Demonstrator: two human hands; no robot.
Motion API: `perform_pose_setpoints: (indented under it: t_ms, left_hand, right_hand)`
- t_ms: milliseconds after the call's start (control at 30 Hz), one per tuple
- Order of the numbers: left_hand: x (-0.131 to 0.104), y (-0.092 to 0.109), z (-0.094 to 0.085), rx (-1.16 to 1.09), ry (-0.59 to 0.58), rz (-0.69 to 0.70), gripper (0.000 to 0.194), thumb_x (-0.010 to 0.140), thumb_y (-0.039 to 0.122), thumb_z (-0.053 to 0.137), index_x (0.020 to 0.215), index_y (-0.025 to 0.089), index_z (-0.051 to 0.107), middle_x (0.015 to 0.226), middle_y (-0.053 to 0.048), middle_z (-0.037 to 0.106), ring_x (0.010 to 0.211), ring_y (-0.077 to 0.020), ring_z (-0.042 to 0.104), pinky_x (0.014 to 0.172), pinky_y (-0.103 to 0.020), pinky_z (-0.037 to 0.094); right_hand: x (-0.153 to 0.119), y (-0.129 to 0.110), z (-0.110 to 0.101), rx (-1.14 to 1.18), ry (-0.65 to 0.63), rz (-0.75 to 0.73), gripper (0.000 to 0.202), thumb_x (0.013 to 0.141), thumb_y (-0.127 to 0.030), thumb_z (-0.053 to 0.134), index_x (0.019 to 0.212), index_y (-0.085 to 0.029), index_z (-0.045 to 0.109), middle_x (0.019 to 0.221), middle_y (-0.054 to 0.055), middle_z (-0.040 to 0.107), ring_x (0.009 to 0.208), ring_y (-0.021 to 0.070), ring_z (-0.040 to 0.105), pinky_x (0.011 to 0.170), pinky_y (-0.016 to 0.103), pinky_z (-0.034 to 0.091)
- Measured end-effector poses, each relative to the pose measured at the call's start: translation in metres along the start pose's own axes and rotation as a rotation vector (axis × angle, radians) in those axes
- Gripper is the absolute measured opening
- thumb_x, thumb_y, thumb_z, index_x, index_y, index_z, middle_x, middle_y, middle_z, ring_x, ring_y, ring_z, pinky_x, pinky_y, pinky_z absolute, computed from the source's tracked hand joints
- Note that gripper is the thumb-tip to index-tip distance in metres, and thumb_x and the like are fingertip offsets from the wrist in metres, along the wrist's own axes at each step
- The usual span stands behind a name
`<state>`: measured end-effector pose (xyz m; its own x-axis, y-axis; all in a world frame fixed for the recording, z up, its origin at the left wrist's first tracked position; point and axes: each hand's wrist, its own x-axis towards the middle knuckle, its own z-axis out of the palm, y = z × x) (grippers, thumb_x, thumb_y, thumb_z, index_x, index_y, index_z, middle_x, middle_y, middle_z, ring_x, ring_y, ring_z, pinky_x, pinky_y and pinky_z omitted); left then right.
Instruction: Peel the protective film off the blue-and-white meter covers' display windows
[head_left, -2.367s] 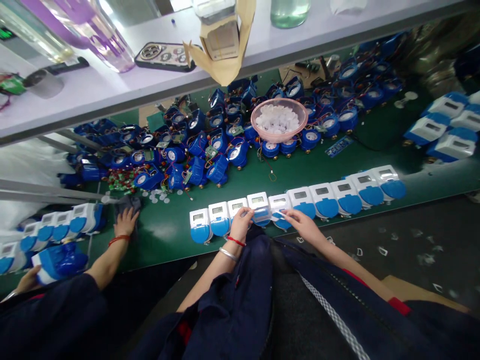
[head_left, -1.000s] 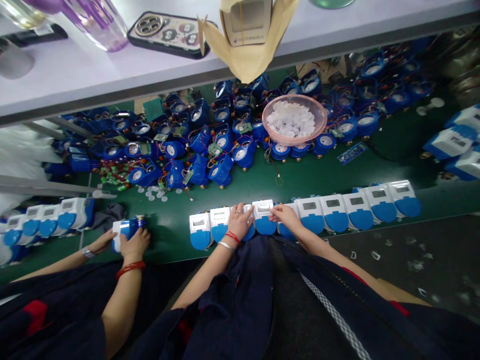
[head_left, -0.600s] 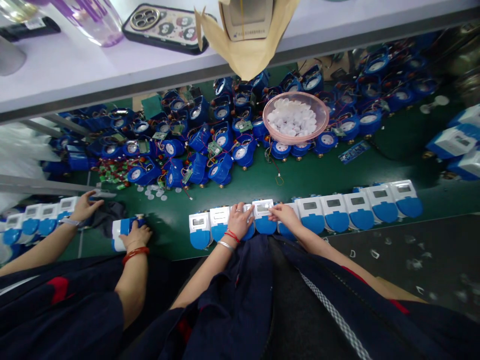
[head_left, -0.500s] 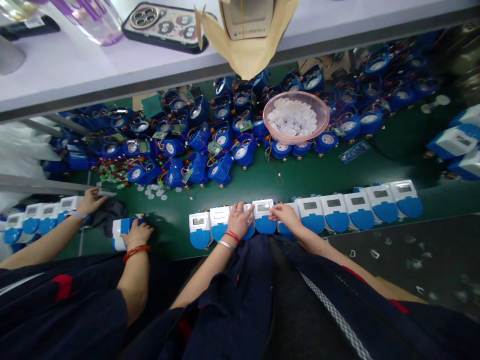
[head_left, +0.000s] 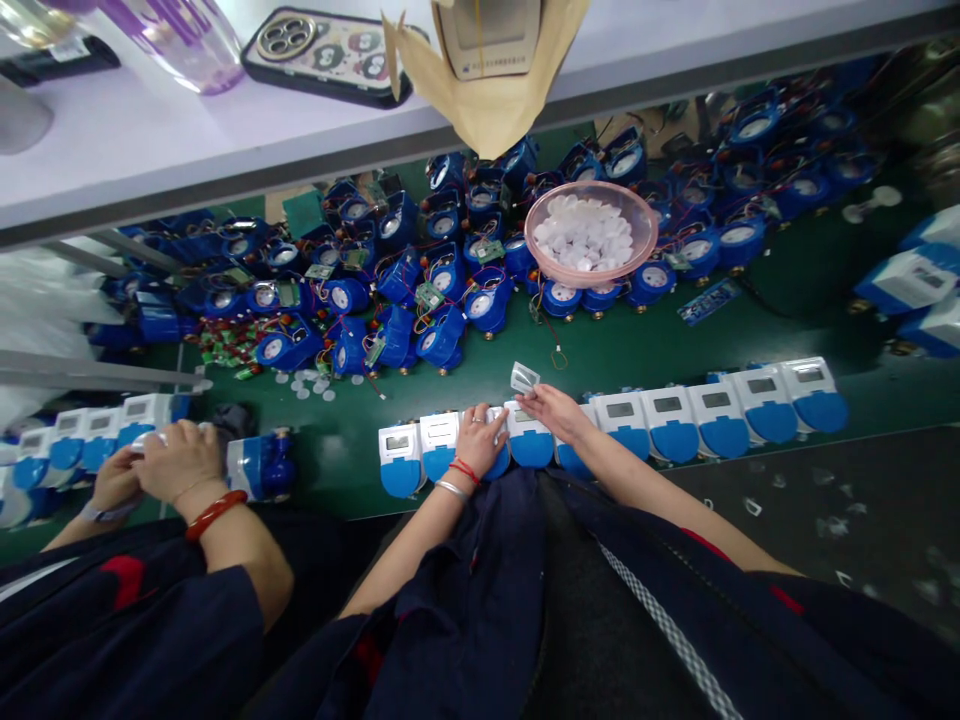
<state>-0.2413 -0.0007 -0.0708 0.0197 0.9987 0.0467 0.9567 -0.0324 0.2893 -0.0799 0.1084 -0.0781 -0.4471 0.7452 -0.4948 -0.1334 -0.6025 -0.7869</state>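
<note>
A row of white-and-blue meters [head_left: 621, 412] runs along the front edge of the green table. My left hand [head_left: 480, 440], with a red string and a silver bangle at the wrist, lies over one meter near the row's middle, fingers spread. Pinched in my right hand [head_left: 551, 408] is a small pale frame piece [head_left: 524, 378], raised just above a meter [head_left: 529, 445] with a small display. The fingertips of my right hand are clear of that meter's face.
A pink bowl of white discs [head_left: 589, 238] sits among many blue meter bodies [head_left: 487, 303] with wires. Above is a white shelf [head_left: 150, 140] with a phone [head_left: 330, 55] and a paper-wrapped box [head_left: 491, 45]. A co-worker's hands [head_left: 176, 465] work at the left.
My right hand has lifted off the meter's face with the small frame piece. My left hand stays put. The co-worker's hands have come together, leaving the blue-and-white meter beside them.
</note>
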Motion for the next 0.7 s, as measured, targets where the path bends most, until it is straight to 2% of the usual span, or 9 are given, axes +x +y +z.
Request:
perform_pose_setpoints:
  t_ms: [133, 267, 367, 500, 567, 700]
  left_hand:
    - [0.0, 0.001, 0.0, 0.005, 0.012, 0.004, 0.043, 0.085, 0.033, 0.052, 0.127, 0.027, 0.052, 0.123, -0.011, 0.043, 0.11, -0.0282, 0.039, 0.098, -0.044, 0.035]
    - [-0.001, 0.001, 0.0, 0.01, 0.024, -0.002, 0.042, 0.084, 0.032, 0.053, 0.125, 0.026, 0.054, 0.123, -0.011, 0.042, 0.111, -0.0281, 0.039, 0.097, -0.043, 0.036]
    - [-0.001, 0.0, 0.0, 0.005, 0.014, 0.005, 0.045, 0.085, 0.032, 0.052, 0.13, 0.028, 0.049, 0.123, -0.011, 0.043, 0.109, -0.0273, 0.039, 0.097, -0.043, 0.036]
    - [0.0, -0.001, 0.0, -0.004, -0.005, 0.009, 0.046, 0.085, 0.03, 0.052, 0.13, 0.027, 0.049, 0.122, -0.011, 0.043, 0.109, -0.0274, 0.04, 0.098, -0.044, 0.035]
    - [0.0, -0.001, 0.0, -0.006, -0.008, 0.011, 0.046, 0.084, 0.03, 0.052, 0.13, 0.027, 0.049, 0.122, -0.011, 0.043, 0.109, -0.0274, 0.04, 0.097, -0.043, 0.036]
    - [0.0, 0.0, -0.001, -0.014, -0.007, 0.015, 0.045, 0.085, 0.03, 0.051, 0.13, 0.027, 0.05, 0.122, -0.011, 0.044, 0.109, -0.0274, 0.04, 0.096, -0.043, 0.037]
  right_hand:
    - [-0.005, 0.004, 0.011, 0.054, -0.111, 0.064, 0.009, 0.089, -0.026, 0.051, 0.087, -0.018, 0.054, 0.099, 0.007, 0.069, 0.101, 0.0138, 0.064, 0.095, 0.03, 0.047]
    - [-0.03, 0.011, -0.011, 0.062, -0.197, 0.153, 0.013, 0.085, -0.026, 0.053, 0.094, -0.017, 0.058, 0.104, 0.007, 0.067, 0.097, 0.0164, 0.065, 0.09, 0.035, 0.051]
    - [-0.042, 0.01, -0.034, -0.089, -0.099, 0.105, 0.018, 0.083, -0.032, 0.058, 0.094, -0.018, 0.059, 0.103, 0.006, 0.067, 0.093, 0.0166, 0.065, 0.078, 0.03, 0.055]
    - [-0.038, 0.009, -0.044, -0.4, 0.115, 0.013, 0.018, 0.079, -0.034, 0.062, 0.084, -0.017, 0.06, 0.072, 0.002, 0.067, 0.066, 0.0138, 0.065, 0.058, 0.022, 0.054]
    - [-0.034, 0.012, -0.042, -0.439, 0.123, 0.041, 0.016, 0.08, -0.033, 0.062, 0.082, -0.017, 0.06, 0.065, 0.002, 0.066, 0.06, 0.0143, 0.065, 0.055, 0.022, 0.054]
    - [-0.03, 0.019, -0.034, -0.412, 0.092, 0.089, 0.014, 0.083, -0.031, 0.059, 0.083, -0.017, 0.058, 0.069, 0.004, 0.069, 0.059, 0.0158, 0.067, 0.053, 0.023, 0.054]
